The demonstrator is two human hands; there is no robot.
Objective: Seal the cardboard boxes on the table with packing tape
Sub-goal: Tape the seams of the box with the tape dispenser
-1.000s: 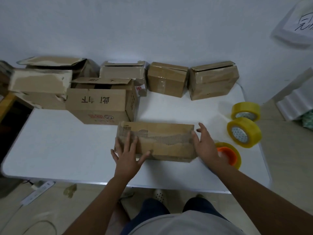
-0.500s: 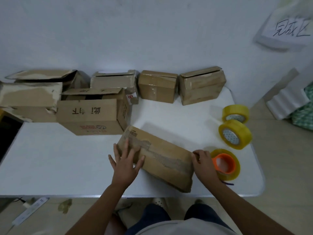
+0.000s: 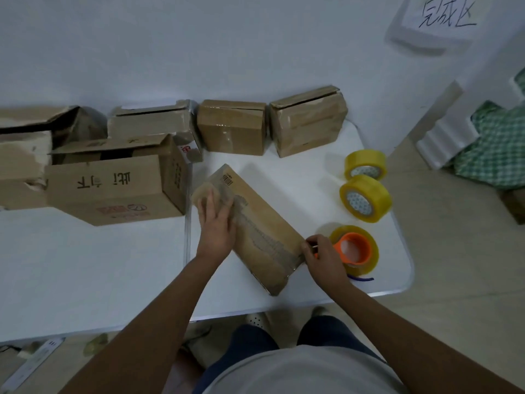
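Makeshift packing/shipping workstation, prob. small back room. Evidence: white table (image 3: 85, 280) w/ worn cardboard boxes (image 3: 116, 186) upper left, three tape rolls (image 3: 365, 199) right, handwritten sign (image 3: 446, 15) on wall top right, foam packaging (image 3: 449, 137) right edge.

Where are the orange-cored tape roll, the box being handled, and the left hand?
orange-cored tape roll (image 3: 372, 253), head view, yellow outer band.
box being handled (image 3: 265, 220), head view, bare top face.
left hand (image 3: 217, 223), head view, back of hand.

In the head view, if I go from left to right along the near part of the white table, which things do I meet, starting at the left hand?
Left hand → long brown cardboard box → right hand → yellow tape roll with orange core.
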